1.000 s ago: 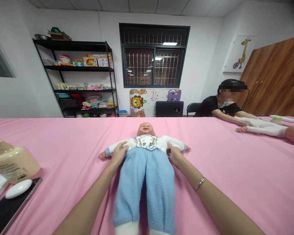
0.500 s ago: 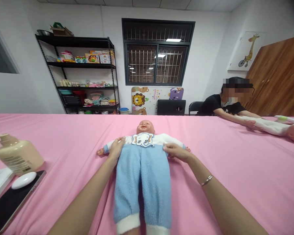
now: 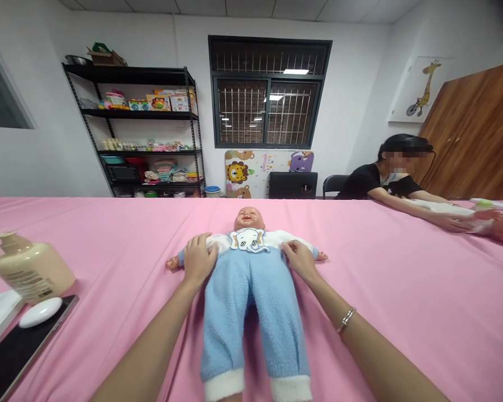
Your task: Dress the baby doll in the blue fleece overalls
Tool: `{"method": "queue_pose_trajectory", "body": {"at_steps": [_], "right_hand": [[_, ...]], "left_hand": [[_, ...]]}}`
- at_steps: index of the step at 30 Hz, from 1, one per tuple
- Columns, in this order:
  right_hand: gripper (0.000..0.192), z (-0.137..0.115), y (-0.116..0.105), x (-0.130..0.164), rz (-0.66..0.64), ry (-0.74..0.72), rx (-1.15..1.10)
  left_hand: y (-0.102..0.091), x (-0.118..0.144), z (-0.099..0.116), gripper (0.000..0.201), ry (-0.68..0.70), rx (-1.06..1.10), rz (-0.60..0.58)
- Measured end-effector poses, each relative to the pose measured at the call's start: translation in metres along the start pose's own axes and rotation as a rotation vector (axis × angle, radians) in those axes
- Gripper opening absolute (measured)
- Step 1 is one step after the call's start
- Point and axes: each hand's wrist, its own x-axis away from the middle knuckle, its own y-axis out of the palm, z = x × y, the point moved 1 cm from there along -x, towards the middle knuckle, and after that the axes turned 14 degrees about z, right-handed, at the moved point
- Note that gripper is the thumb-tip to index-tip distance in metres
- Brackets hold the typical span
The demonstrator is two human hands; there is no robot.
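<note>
The doll (image 3: 251, 273) lies face up mid-table, its feet cut off by the frame's bottom edge. The left hand (image 3: 198, 258) and right hand (image 3: 298, 258) rest flat with fingers spread on its sides, covering both upper arms; whether they grip cloth is unclear.

No legible text anywhere. Dark print on pump bottle (image 3: 31, 272) label at table's left edge too small to read. Boxes (image 3: 167, 102) on shelf printed, unreadable. Elephant bib, giraffe poster (image 3: 419, 89), animal mat (image 3: 251, 170): pictures only, no words.
</note>
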Motion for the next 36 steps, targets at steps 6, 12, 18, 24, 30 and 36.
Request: {"method": "queue_pose_trajectory", "body": {"at_steps": [6,12,18,24,30,36], "right_hand": [[0.050,0.003,0.000,-0.003,0.037,-0.332,0.240],[0.051,-0.020,-0.008,-0.004,-0.179,-0.295,0.383],[0.047,-0.029,-0.012,0.006,-0.179,-0.201,0.285],[0.053,-0.020,0.000,0.008,-0.363,-0.032,0.047],[0.037,-0.050,-0.030,0.050,-0.411,-0.088,0.181],[0.041,-0.058,-0.102,0.131,-0.401,-0.046,0.193]], "left_hand": [[-0.004,-0.011,0.002,0.063,-0.063,-0.023,-0.382],[-0.028,-0.017,0.004,0.056,-0.201,0.340,-0.626],[-0.036,-0.014,0.017,0.046,-0.025,0.012,-0.534],[-0.030,-0.003,0.026,0.048,0.045,0.113,-0.494],[-0.055,0.019,0.048,0.036,0.099,-0.031,-0.658],[-0.127,0.075,0.074,0.067,-0.023,-0.018,-0.660]]}}
